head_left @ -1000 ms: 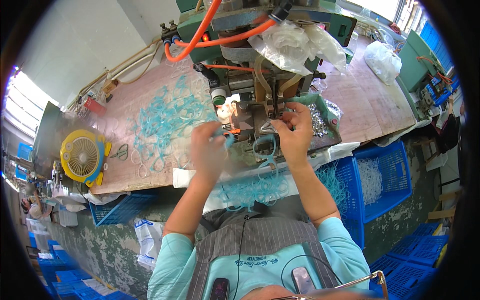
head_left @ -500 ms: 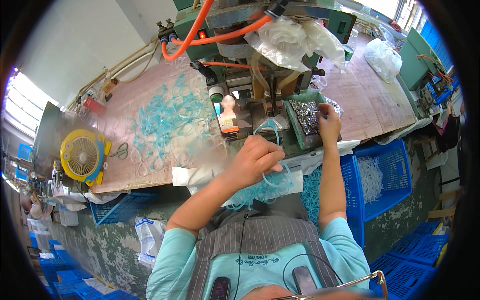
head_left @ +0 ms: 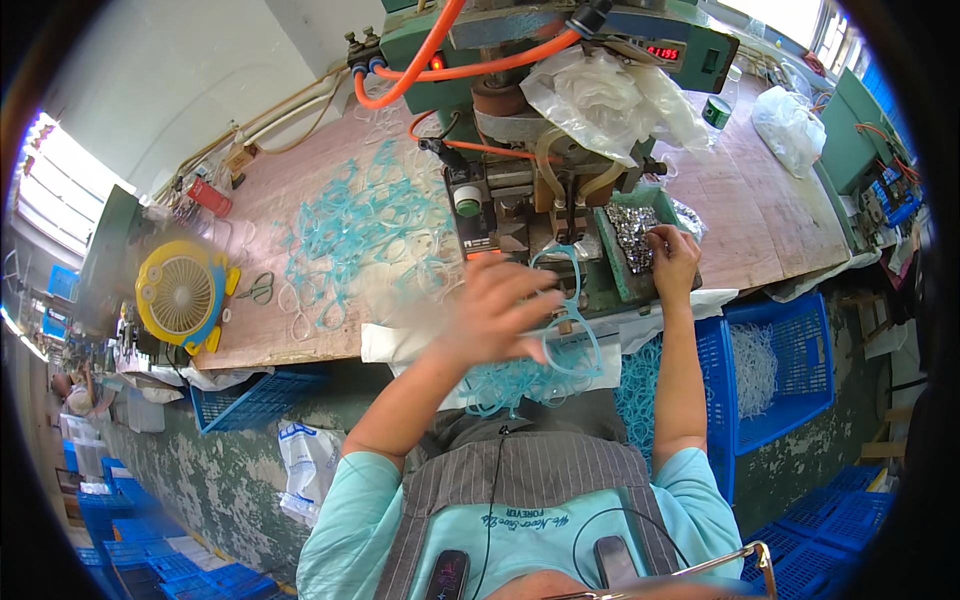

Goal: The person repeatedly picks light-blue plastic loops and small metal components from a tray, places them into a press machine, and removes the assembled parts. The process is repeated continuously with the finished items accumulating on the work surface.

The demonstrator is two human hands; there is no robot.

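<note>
A pale wooden surface (head_left: 285, 180) ran beneath the green press (head_left: 500, 98). At the press's front stood a light-blue looped frame (head_left: 575, 316), its upper loop under the tool, its lower loop toward the person. The left hand (head_left: 503, 308), blurred, hovered beside it, fingers spread, forearm slanting rightward. The right forearm rose nearly straight; its hand (head_left: 677, 262) curled over metal pieces (head_left: 630, 232), whether pinching any I couldn't tell. Blue frames (head_left: 350, 225) lay scattered farther left.
</note>
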